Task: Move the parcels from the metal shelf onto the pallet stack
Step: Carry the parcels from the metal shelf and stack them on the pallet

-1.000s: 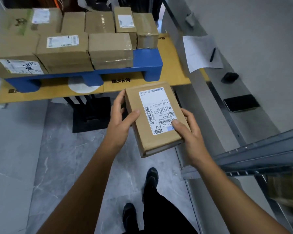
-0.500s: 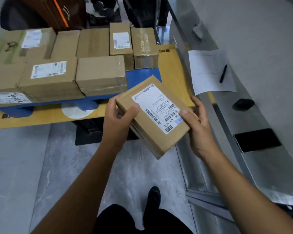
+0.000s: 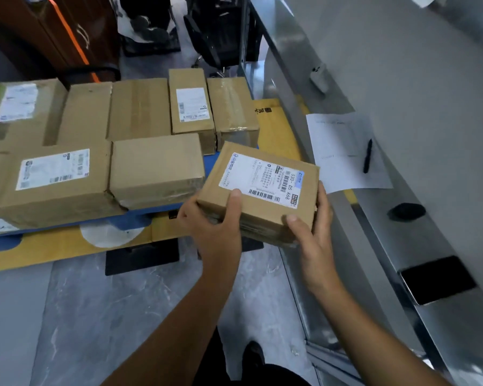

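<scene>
Grey marbled floor (image 3: pixel 95 316) across lower frame, with dark shoe (image 3: pixel 253 355) at bottom centre. Blue pallet (image 3: pixel 140 218) at left centre, lying on yellow cardboard sheet (image 3: pixel 276 129). Brown parcels packed side by side on pallet: wide labelled parcel (image 3: pixel 53 174) at left, plain taped parcel (image 3: pixel 156 165) just right of it, narrow labelled parcel (image 3: pixel 191 104) in the row behind.

Held parcel (image 3: pixel 265 188) at frame centre, white shipping label up, tilted, over near right corner of pallet and just beside plain taped parcel; contact with pallet not discernible.

Left hand (image 3: pixel 215 229) gripping near left edge of held parcel, thumb laid on top face below label, fingers curled underneath. Right hand (image 3: pixel 313 238) gripping near right corner, thumb on top edge, fingers wrapped along right side.

Metal worktop (image 3: pixel 360 232) running diagonally down right of frame, carrying white paper sheet (image 3: pixel 340 151) with black pen (image 3: pixel 368 156) on it, small black object (image 3: pixel 406 211) lower down, and dark phone (image 3: pixel 437 280) nearest lower right.
</scene>
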Action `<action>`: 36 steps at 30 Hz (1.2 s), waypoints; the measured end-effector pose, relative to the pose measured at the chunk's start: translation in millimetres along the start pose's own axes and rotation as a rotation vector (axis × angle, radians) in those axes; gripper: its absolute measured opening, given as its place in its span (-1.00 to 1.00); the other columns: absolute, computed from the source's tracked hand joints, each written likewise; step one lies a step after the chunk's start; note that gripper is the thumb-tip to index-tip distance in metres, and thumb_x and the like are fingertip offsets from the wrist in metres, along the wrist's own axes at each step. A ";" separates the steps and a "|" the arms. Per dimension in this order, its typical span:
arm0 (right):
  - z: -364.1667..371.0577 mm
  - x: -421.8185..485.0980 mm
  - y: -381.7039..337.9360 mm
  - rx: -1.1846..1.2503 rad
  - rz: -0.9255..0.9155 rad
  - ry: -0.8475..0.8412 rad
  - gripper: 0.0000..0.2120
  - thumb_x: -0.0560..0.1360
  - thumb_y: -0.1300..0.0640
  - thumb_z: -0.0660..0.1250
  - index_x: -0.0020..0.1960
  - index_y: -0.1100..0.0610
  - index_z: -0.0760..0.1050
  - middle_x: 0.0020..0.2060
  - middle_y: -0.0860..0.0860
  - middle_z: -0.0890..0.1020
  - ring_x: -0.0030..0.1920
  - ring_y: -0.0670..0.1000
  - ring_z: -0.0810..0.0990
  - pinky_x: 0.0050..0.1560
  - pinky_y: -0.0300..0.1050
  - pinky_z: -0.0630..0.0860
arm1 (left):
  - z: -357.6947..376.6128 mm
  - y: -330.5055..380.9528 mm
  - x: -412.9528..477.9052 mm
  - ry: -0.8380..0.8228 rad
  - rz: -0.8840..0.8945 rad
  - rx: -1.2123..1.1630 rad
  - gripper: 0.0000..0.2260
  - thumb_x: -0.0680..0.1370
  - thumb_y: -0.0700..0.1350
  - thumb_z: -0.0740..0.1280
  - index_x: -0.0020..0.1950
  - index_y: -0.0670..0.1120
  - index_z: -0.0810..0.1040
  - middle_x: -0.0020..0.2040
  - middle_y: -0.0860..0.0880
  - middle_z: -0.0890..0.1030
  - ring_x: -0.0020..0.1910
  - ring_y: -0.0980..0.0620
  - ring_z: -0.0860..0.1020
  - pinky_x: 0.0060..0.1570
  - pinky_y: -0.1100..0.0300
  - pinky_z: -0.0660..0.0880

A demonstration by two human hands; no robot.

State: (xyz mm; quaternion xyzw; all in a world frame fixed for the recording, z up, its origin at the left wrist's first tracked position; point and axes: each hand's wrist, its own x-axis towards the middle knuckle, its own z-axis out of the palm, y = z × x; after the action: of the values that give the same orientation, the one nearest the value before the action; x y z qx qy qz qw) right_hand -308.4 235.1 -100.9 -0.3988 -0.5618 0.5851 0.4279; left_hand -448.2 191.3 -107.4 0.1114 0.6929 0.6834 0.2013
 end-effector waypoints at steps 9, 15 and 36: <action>33.4 74.1 1.6 0.015 0.027 0.269 -0.35 0.50 -0.19 0.37 0.57 -0.21 0.36 0.29 -0.26 0.63 0.21 -0.26 0.63 0.04 -0.41 0.54 | 26.2 17.5 54.6 -0.117 -0.007 0.050 -0.54 0.52 0.15 0.49 0.23 -0.05 0.40 0.33 -0.09 0.38 0.20 0.05 0.53 -0.06 0.33 0.60; 11.3 120.6 20.4 0.006 0.050 0.237 -0.39 0.52 -0.13 0.36 0.56 -0.20 0.39 0.25 -0.39 0.62 0.24 -0.28 0.61 0.10 -0.41 0.53 | 17.0 25.8 89.7 -0.119 0.316 0.236 -0.65 0.60 0.12 0.33 0.31 0.00 0.43 0.21 0.05 0.45 0.22 0.11 0.47 0.22 0.14 0.49; 30.6 184.6 84.1 -0.029 0.097 -0.067 -0.40 0.61 -0.13 0.34 0.61 -0.07 0.32 0.44 -0.15 0.55 0.42 -0.07 0.54 0.36 -0.12 0.55 | 36.0 8.1 170.1 -0.121 0.287 0.672 -0.39 0.54 0.28 0.28 0.44 -0.09 0.45 0.31 -0.02 0.51 0.24 0.13 0.46 0.23 0.23 0.40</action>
State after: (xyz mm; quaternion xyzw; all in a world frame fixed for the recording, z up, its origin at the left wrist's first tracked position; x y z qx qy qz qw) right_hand -400.2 400.3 -180.6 -0.4119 -0.5644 0.6098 0.3740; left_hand -585.8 297.1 -120.4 0.3076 0.8426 0.4314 0.0962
